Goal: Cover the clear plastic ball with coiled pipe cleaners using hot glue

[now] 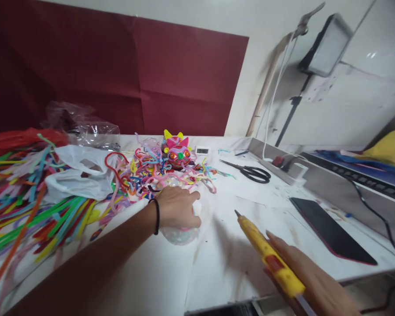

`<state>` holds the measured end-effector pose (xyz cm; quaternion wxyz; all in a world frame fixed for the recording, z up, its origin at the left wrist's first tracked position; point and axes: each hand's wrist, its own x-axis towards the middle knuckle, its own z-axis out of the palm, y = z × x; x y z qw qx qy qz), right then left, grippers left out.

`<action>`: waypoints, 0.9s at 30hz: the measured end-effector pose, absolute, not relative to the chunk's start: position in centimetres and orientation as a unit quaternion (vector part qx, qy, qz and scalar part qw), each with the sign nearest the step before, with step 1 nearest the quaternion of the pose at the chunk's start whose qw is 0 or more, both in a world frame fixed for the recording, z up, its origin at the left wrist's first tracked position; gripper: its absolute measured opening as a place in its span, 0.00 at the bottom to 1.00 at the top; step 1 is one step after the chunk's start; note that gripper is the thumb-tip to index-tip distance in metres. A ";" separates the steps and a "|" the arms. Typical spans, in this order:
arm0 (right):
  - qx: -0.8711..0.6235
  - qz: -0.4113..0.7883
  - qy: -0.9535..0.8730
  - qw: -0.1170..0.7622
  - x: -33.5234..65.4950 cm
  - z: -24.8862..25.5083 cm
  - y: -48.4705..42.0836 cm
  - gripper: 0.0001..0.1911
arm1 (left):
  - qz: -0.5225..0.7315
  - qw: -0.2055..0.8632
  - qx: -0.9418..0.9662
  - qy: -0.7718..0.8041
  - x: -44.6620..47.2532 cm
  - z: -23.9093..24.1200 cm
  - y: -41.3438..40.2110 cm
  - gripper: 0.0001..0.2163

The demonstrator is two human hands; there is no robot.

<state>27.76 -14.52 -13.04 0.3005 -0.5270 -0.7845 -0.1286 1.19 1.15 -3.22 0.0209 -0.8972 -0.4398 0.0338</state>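
Note:
My left hand [179, 207], a dark band on its wrist, reaches over a clear round plastic container [179, 237] with small coloured bits showing through. Its fingers are curled down at the container's right side, and what they pinch is hidden. In my right hand [316, 272] is a yellow pen-shaped glue gun [266, 252]. The dark tip points up and to the left above the white tabletop, and a translucent stick comes out of its back end. Just beyond my left hand, a colourful lion-like head figure [177, 153] stands among tangled fuzzy craft stems [145, 169].
Bundles of coloured pipe cleaners [62, 219] and a white plastic bag [82, 169] lie at left. Black-handled scissors [250, 172], a small digital display [202, 150] and a dark phone or tablet [331, 228] lie on the table. A grey ledge [316, 188] with cables borders the right.

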 end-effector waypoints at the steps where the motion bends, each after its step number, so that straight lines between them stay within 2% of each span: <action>1: -0.514 -0.116 -0.794 0.304 27.9 -12.9 -13.7 0.28 | 0.034 0.021 -0.897 -0.441 1.2 -3.1 1.1 0.26; 6: -0.525 -0.097 -0.801 0.272 28.7 -12.5 -9.7 0.29 | 0.037 0.010 -0.900 -0.434 1.3 -2.5 0.6 0.28; 10: -0.547 -0.070 -0.799 0.239 28.7 -11.8 -8.2 0.26 | 0.032 -0.002 -0.909 -0.417 1.4 -2.4 0.4 0.28; 17: -0.559 -0.128 -0.805 0.152 28.2 -9.9 -7.5 0.20 | 0.023 -0.022 -0.915 -0.401 1.6 -2.4 0.3 0.29; 19: -0.559 -0.131 -0.804 0.156 26.8 -8.7 -7.6 0.20 | 0.022 -0.025 -0.917 -0.398 1.6 -2.4 0.2 0.29; 21: -0.525 -0.064 -0.823 0.207 24.8 -7.4 -7.5 0.20 | 0.018 -0.027 -0.917 -0.397 1.6 -2.5 0.2 0.29; 23: -0.487 0.053 -0.833 0.256 22.6 -6.3 -7.0 0.17 | 0.011 -0.030 -0.916 -0.400 1.5 -2.6 0.2 0.29; 27: -0.452 0.155 -0.835 0.272 19.9 -5.6 -5.0 0.18 | 0.000 -0.041 -0.918 -0.394 1.5 -2.8 0.3 0.26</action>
